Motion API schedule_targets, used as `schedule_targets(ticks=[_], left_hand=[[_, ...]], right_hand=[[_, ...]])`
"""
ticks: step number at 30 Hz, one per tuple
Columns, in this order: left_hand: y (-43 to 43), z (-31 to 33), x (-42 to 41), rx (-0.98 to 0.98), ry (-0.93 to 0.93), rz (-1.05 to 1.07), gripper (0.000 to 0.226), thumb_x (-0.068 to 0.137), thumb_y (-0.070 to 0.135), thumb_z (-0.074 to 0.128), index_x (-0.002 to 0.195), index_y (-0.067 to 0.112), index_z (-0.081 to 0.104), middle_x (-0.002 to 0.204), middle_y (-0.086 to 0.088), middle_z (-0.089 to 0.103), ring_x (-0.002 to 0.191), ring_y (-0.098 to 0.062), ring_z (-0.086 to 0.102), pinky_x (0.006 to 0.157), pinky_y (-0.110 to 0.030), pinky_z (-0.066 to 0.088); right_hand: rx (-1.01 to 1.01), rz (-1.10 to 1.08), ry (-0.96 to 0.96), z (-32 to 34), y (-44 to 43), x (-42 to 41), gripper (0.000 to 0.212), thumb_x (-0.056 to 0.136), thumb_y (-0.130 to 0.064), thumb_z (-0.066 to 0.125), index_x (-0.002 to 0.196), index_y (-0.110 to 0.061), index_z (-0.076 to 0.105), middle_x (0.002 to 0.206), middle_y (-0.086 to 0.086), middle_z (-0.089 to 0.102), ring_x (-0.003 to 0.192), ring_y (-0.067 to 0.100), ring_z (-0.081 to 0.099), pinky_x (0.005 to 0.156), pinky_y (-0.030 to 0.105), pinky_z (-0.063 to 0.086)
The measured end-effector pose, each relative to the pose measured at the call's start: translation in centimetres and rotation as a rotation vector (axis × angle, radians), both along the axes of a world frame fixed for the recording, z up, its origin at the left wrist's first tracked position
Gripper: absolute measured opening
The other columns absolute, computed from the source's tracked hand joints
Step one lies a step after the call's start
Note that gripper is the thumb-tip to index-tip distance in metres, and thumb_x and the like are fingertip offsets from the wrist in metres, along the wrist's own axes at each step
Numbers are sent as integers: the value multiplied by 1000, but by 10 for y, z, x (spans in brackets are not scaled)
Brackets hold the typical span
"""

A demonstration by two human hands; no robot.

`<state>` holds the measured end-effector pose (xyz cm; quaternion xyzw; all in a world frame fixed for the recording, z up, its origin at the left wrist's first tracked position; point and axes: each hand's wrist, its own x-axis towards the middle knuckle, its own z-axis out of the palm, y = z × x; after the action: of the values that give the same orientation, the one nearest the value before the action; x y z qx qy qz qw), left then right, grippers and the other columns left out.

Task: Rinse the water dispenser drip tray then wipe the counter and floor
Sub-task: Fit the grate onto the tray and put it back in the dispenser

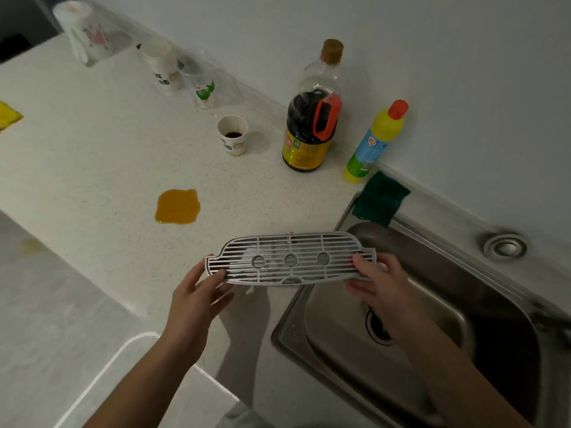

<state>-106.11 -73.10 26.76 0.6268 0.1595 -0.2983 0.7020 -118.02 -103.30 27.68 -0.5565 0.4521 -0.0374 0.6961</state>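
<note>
Head cam: 1 drip tray (pixel 290 259) in L grip (pixel 197 299) + R grip (pixel 381 287), 2 bottles, maybe 4 cups behind.

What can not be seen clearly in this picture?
- Tap: head view shows only a blurred dark shape at the sink right edge.
- Floor: mostly outside the frame.
- Cups at the back: blurred, print unreadable.
- Drip tray underside: hidden; left hand and right hand cover its ends.
</note>
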Motion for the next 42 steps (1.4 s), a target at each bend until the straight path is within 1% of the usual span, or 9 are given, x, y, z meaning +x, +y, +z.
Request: schedule_targets(ticks=[5,10,16,20,23,28,33,37,42], left_hand=[[53,20,-31,-21,-16,140,30,103,19,59,131,23,67,117,-9,78,105,-29,75,95,-45,58],[124,34,-80,27,-87,360,24,99,16,61,122,18,69,92,-3,73,85,-22,67,82,-38,60],[237,47,-141,115,-108,526,15,97,20,63,103,27,75,97,-1,75,84,-17,68,78,-36,57],[323,47,-171,140,-98,623,15,98,23,62,107,26,74,106,-5,77,90,-18,71,76,-35,57],[391,37,-178,151,-95,687,17,99,22,61,112,23,71,112,-6,79,94,-18,74,78,-36,56],[516,19,-165,157,-112,767,23,100,22,61,122,20,68,119,-6,77,106,-26,74,80,-40,57],[622,24,-132,188,-128,838,22,102,23,60,122,23,66,121,-2,75,111,-27,72,84,-43,57],[689,29,-89,205,-115,849,22,102,22,58,123,24,65,120,0,76,110,-26,73,83,-42,56],[760,17,-6,225,-131,849,23,101,21,60,123,24,65,124,-2,75,111,-25,73,83,-41,55]], right_hand=[[100,23,-32,7,60,-29,43,85,-33,81,122,-20,64,106,6,80,95,29,78,78,40,62],[192,137,-101,10,124,-38,33,90,-23,77,118,-11,63,104,15,79,92,32,78,70,36,64],[208,315,-109,10,229,-32,29,93,-20,73,116,-5,63,105,20,77,86,37,77,78,44,64],[188,456,-114,16,317,-18,29,93,-16,73,115,-1,62,107,27,74,73,35,73,85,55,60],[118,552,-139,14,388,0,27,93,-17,73,115,-5,63,104,23,75,77,36,75,84,54,62],[87,676,-145,1,513,46,30,93,-26,74,118,-13,64,104,14,78,89,34,78,74,44,64],[119,755,-116,2,625,102,26,94,-24,73,115,-13,65,105,12,79,88,31,78,67,34,63],[135,787,-108,5,691,152,26,93,-25,73,116,-14,64,105,12,79,90,29,78,68,34,63],[129,814,-129,-8,758,235,48,77,-42,81,116,-19,64,108,8,79,96,27,78,70,33,62]])
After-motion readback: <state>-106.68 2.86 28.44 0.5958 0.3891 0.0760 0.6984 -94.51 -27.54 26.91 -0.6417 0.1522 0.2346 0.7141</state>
